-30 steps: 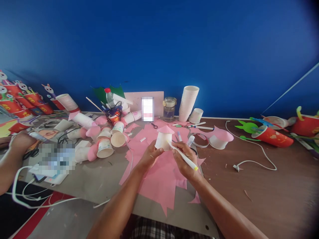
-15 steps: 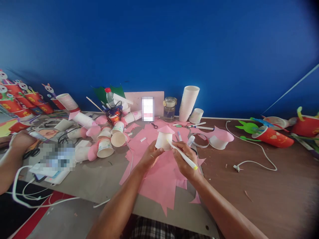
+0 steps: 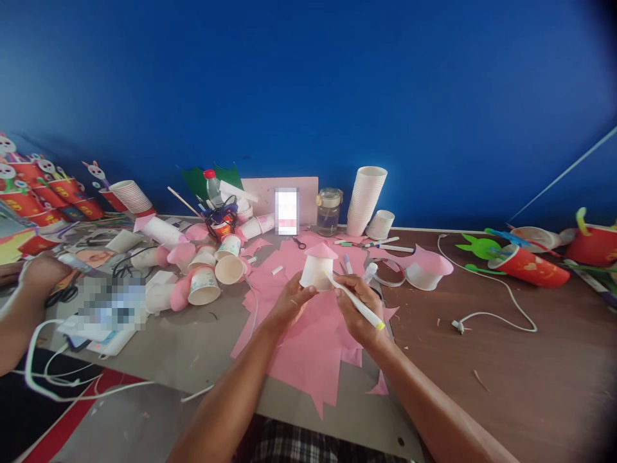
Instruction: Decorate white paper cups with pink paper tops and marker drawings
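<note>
Head view: left hand [image 3: 289, 302] grips pink-coned paper cup [image 3: 317, 267]; right hand [image 3: 357, 308] holds slim marker [image 3: 357, 302].

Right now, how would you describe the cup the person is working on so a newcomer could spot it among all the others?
Start at the spread of pink paper in the middle of the table. Just above it, the left hand holds a white paper cup upside down while the right hand puts a white marker to its side. Unlike the cups heaped to its left, it is off the table, under a pink cone.
</note>
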A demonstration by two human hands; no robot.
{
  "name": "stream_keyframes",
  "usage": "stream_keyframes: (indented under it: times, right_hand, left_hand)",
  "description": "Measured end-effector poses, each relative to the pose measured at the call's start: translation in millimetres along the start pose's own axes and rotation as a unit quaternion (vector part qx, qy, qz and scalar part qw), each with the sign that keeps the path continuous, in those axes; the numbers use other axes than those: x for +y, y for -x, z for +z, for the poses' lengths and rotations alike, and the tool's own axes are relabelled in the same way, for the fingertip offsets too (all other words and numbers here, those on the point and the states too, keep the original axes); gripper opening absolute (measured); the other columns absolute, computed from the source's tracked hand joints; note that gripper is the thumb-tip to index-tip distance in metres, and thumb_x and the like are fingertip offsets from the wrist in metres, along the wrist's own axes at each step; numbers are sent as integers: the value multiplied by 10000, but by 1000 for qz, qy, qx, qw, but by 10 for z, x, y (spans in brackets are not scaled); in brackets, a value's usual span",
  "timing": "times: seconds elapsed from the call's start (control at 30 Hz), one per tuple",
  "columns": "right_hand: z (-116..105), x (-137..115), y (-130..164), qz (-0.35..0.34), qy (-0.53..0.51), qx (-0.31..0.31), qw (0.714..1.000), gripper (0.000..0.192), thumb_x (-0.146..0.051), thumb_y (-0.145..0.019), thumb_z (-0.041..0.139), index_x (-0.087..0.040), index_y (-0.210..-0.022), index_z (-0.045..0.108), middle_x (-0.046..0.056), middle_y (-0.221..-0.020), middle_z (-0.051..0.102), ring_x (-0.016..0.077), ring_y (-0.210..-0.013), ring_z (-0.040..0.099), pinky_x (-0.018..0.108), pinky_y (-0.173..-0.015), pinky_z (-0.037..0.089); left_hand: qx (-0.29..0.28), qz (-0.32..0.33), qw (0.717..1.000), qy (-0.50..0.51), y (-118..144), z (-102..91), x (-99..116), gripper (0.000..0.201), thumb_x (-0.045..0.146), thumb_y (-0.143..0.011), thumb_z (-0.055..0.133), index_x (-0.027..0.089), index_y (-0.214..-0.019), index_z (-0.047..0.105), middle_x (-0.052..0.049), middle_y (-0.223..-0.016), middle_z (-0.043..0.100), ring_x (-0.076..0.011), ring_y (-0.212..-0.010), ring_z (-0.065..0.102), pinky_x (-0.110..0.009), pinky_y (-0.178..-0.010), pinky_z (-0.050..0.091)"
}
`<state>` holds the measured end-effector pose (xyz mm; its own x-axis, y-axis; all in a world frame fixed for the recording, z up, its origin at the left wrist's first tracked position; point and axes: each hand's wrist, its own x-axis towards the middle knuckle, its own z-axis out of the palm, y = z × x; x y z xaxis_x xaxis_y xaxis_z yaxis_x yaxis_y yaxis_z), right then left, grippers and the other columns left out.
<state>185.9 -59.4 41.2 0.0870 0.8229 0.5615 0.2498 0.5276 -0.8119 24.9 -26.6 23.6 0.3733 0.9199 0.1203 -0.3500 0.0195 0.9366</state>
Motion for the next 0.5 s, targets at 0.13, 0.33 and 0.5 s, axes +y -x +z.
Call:
stream_keyframes:
  times: [0.13,0.33,0.5]
  right_hand:
    - [-9,-30,-11,-6,2,-2,1000,148,-224,-844,556,-225,-970,634,26,-833,662,162,-705,609,290,-627,489]
    - [-23,-44,-16,3,10,-5,1000,136,-221,-851,550,-221,-961,631,25,-824,660,156,-689,604,290,-629,490]
    - [-21,-29,-10,-5,12,-8,1000,145,-201,-848,551,-222,-967,631,20,-820,662,154,-692,607,284,-631,490]
  left_hand:
    - [4,-5,1000,1,2,1,-3,386,423,-781,704,214,-1098,634,-93,-1116,677,-261,-1094,602,-432,-994,405]
    - [7,1,1000,11,-4,11,17,436,466,-759,717,195,-1091,636,-104,-1093,685,-260,-1063,615,-422,-986,403]
    - [9,-2,1000,5,2,18,36,407,443,-779,703,189,-1091,636,-110,-1102,681,-267,-1078,608,-436,-1001,396]
